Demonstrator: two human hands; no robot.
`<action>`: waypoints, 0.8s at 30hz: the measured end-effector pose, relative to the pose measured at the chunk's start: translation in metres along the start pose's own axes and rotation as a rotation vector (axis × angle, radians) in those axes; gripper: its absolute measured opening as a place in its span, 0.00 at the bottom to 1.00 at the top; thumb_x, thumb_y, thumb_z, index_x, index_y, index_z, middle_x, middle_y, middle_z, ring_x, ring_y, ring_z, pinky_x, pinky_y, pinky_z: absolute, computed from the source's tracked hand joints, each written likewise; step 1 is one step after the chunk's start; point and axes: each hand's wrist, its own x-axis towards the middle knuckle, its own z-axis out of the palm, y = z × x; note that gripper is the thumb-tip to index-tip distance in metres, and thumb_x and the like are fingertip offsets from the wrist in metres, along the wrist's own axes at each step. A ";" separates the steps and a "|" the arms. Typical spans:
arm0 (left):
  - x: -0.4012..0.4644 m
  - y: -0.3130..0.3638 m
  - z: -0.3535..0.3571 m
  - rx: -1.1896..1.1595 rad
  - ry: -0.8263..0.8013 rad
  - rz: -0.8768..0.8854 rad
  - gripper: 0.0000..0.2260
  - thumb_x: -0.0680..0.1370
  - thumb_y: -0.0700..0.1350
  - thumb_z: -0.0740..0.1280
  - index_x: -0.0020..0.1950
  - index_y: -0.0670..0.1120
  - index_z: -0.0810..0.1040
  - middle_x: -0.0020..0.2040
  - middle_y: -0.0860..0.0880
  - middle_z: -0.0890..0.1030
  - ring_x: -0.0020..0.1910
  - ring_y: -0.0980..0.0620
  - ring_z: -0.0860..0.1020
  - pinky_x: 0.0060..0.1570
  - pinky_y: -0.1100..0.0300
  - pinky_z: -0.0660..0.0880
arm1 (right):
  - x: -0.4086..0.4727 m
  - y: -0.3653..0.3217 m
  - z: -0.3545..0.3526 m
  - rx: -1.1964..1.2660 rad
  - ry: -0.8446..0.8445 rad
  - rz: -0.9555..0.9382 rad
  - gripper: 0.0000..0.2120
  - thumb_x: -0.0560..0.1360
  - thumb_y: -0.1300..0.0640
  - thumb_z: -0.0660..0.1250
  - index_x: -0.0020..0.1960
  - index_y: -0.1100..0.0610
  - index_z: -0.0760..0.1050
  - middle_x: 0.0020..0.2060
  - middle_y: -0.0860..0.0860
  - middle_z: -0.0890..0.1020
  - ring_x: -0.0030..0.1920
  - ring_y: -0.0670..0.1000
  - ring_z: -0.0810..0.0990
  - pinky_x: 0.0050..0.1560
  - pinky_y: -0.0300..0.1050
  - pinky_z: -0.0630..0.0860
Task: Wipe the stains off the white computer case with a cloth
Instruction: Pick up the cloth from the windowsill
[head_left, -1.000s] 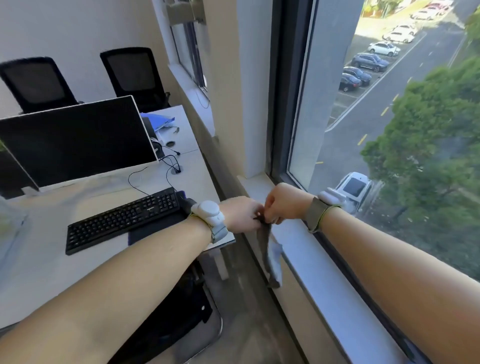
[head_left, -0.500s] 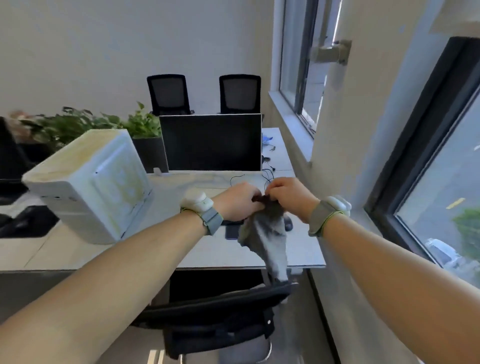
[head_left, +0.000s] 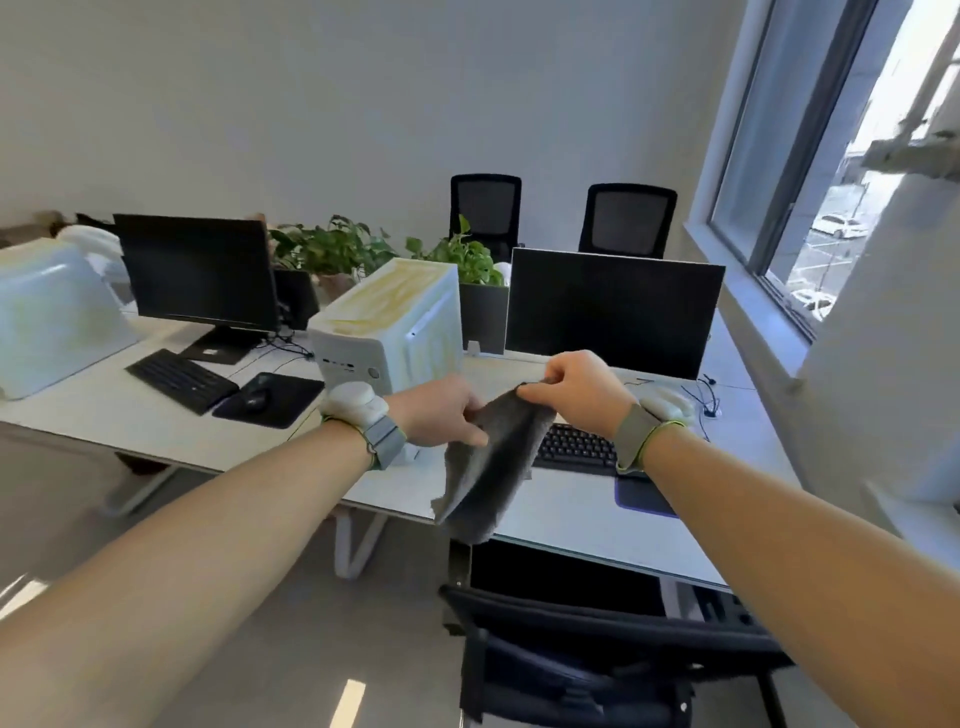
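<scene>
Grip: the left hand (head_left: 441, 410) and the right hand (head_left: 582, 389) each pinch the top edge of the grey cloth (head_left: 493, 457), fingers curled on the fabric. The hands are now apart, so the upper edge is drawn out between them; half a second ago they were knuckle to knuckle with the cloth bunched. The rest of the cloth hangs free at frame centre, over the near edge of the desk (head_left: 571, 509).

Change: the view has swung from the window to the desk row. The white computer case (head_left: 389, 322) stands upright on the desk, left of centre, just beyond the left hand and apart from the cloth. Yellowish staining shows on its top and near side. Judgement: the cloth is being opened out for use; wiping has not begun.

Surroundings: a dark monitor (head_left: 613, 312) stands to the right of the case, with a keyboard (head_left: 576, 447) below the right hand. A second monitor (head_left: 197, 270), keyboard and mouse mat lie at left. Potted plants (head_left: 337, 249) sit behind the case. A black chair (head_left: 597, 649) at lower centre stands between the person and the desk and may hinder the approach.
</scene>
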 end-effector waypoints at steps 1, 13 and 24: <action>-0.009 -0.012 -0.006 -0.027 0.008 -0.038 0.14 0.78 0.50 0.70 0.40 0.41 0.77 0.33 0.49 0.72 0.33 0.50 0.70 0.37 0.55 0.64 | 0.005 -0.010 0.010 0.061 -0.019 -0.004 0.20 0.73 0.49 0.77 0.33 0.55 0.70 0.30 0.51 0.74 0.32 0.50 0.72 0.38 0.47 0.72; -0.060 -0.078 -0.035 -0.788 -0.007 -0.141 0.13 0.77 0.33 0.71 0.60 0.33 0.76 0.49 0.38 0.82 0.46 0.43 0.82 0.48 0.54 0.79 | 0.043 -0.066 0.033 0.433 -0.131 0.095 0.16 0.77 0.48 0.74 0.39 0.55 0.73 0.32 0.51 0.75 0.33 0.50 0.75 0.34 0.42 0.73; -0.028 -0.130 -0.023 -1.359 -0.221 -0.447 0.30 0.74 0.62 0.73 0.62 0.39 0.77 0.52 0.40 0.82 0.52 0.40 0.80 0.57 0.45 0.77 | 0.072 -0.026 0.067 0.765 -0.431 0.389 0.09 0.79 0.64 0.68 0.58 0.68 0.78 0.52 0.66 0.84 0.51 0.64 0.84 0.58 0.59 0.81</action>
